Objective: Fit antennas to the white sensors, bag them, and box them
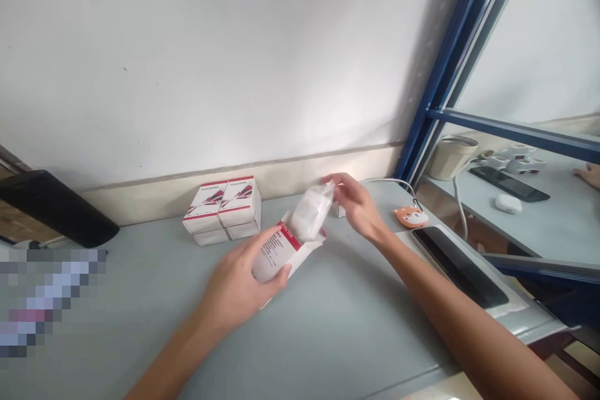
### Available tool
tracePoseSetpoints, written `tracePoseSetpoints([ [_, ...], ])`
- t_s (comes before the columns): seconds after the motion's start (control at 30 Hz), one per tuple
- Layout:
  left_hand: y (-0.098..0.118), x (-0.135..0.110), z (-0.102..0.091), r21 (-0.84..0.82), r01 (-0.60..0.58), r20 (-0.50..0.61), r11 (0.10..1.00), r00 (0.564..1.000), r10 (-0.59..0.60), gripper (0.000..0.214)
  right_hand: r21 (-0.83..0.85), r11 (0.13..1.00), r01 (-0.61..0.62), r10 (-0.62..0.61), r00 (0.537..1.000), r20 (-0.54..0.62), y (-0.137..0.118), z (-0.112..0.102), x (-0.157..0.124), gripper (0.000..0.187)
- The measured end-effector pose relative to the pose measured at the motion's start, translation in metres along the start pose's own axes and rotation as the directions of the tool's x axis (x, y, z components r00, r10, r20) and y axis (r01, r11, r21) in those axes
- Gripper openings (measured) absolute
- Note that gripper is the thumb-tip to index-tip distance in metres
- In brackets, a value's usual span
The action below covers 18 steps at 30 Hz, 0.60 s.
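My left hand (241,281) is wrapped round a small white cardboard box (276,253) with a red band and printed text, tilted with its top end open. A white item in a clear plastic bag (309,212) sticks partly out of that end; its lower part is hidden inside. With thumb and fingers closed, my right hand (354,203) pinches the bag's upper end. Behind my left hand, several matching white boxes (222,206) with red bands stand stacked against the wall.
A phone (459,265) lies at the right, near an orange animal-faced case (411,217) and a white cable (394,181). A black cylinder (56,209) lies at the far left. Beyond the blue frame (435,75), glass shows a cup (452,159) and another hand (588,175).
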State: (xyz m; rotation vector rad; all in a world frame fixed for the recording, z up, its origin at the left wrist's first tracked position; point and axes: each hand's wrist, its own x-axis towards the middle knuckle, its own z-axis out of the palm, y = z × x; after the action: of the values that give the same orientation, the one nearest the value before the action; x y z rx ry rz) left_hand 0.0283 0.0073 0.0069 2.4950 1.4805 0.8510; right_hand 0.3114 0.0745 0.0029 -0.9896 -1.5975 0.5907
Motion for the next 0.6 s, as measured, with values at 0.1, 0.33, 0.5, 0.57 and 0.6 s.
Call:
tracePoseSetpoints([
  [0.1, 0.006, 0.000, -0.001, 0.079, -0.080, 0.008, 0.994, 0.997, 0.079, 0.052, 0.190, 0.970, -0.150, 0.184, 0.967, -0.174, 0.006, -0.010, 0.006, 0.026],
  [0.33, 0.027, 0.043, 0.007, 0.169, -0.192, 0.242, 0.967, 0.959, 0.148, 0.064, 0.305, 0.949, -0.078, 0.221, 0.854, -0.470, 0.020, -0.025, 0.017, 0.031],
  [0.5, 0.027, 0.071, 0.017, 0.153, -0.255, 0.298, 0.955, 0.933, 0.201, 0.055, 0.290, 0.957, 0.031, 0.138, 0.827, -0.544, 0.011, -0.025, 0.017, 0.031],
  [0.57, 0.029, 0.068, 0.023, 0.105, -0.264, 0.201, 0.959, 0.950, 0.239, 0.050, 0.283, 0.958, 0.035, 0.135, 0.818, -0.559, 0.006, -0.020, 0.015, 0.032],
  [0.6, 0.032, 0.063, 0.027, 0.030, -0.256, 0.127, 0.966, 0.960, 0.251, 0.048, 0.286, 0.958, 0.025, 0.147, 0.812, -0.564, 0.003, -0.015, 0.014, 0.032],
])
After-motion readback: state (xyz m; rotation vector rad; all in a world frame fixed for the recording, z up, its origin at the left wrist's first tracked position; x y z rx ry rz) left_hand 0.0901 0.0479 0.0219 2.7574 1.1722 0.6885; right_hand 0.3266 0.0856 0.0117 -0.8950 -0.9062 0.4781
